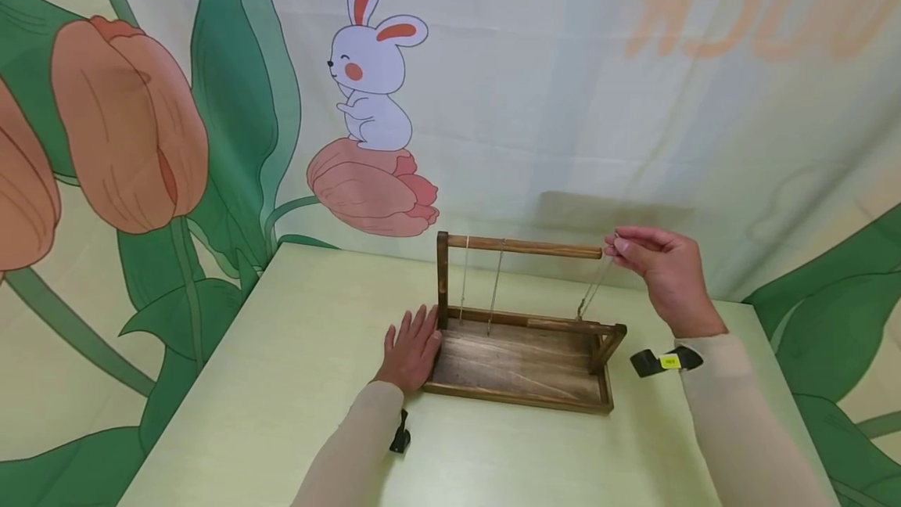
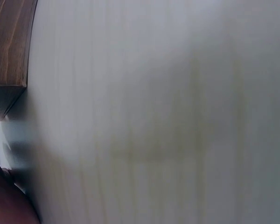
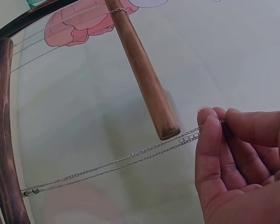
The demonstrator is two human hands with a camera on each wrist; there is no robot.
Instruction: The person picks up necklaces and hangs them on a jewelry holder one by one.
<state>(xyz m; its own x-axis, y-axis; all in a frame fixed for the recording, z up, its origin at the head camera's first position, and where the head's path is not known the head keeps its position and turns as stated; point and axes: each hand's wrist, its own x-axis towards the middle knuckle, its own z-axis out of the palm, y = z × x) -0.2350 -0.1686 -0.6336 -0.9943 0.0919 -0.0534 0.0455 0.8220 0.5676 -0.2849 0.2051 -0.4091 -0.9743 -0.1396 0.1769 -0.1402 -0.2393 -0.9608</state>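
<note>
A dark wooden jewelry stand (image 1: 521, 366) has a tray base and a raised rod (image 1: 535, 247) fixed at its left post. Beside the rod's free end, my right hand (image 1: 665, 268) pinches a thin silver chain necklace (image 3: 116, 163) between thumb and fingertips. Two strands of it slant down from the fingers to the stand's back rail, and small links show close to the fingertips. My left hand (image 1: 410, 350) lies with fingers extended on the table, against the tray's left end. Other thin chains (image 1: 496, 288) hang from the rod near the post.
The pale green table (image 1: 281, 397) carries the stand. Behind it hangs a cloth backdrop (image 1: 535, 100) printed with tulips and a white rabbit. A short beam and slanted support (image 1: 607, 350) rise at the tray's right end. Dark straps are on both wrists.
</note>
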